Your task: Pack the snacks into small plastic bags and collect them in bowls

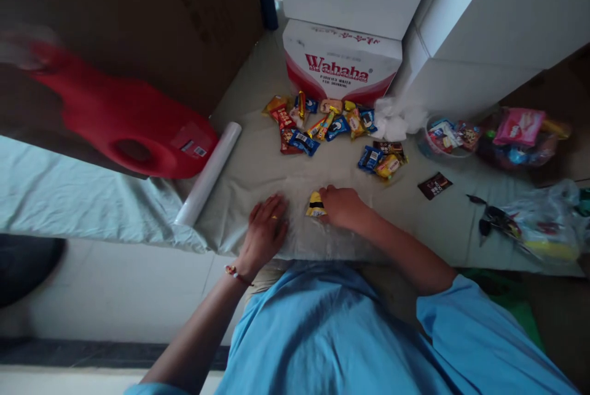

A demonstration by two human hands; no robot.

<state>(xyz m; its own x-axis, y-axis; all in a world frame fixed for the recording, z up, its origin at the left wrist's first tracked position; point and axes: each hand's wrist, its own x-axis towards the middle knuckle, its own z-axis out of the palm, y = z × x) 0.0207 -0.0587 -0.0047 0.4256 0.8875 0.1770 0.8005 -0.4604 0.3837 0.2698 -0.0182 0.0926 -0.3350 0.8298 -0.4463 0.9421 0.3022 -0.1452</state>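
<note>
Now, head view. Left hand [266,229] lies palm down on the pale table cover [258,168], forearm coming up from the lower left, wrist straight, a red-beaded bracelet [235,273] at the wrist. Its fingers are released: stretched flat, slightly spread, tips pointing away from the body, grasping nothing.

Right hand [343,207]: forearm enters from the lower right, elbow bent, light blue sleeve pushed above it. The hand turns inward so its fingertips point toward the left hand. These fingers are curled and pinch the right edge of a yellow-and-black packet [316,204], which stands tilted just off the cover. The packet sits between the two hands, touching the right fingertips and just beside the left fingertips, apart from them.

Beyond the fingertips of both hands: a loose pile of snack packets [318,121], well apart, in front of a Wahaha carton [341,66]. Beyond the right knuckles lies a smaller cluster of packets [382,160]; further right lies a dark brown packet [434,185]. Left of the left fingers, a roll of clear film [209,174] lies slantwise, and a blurred red container [124,125] is beyond it.
</note>
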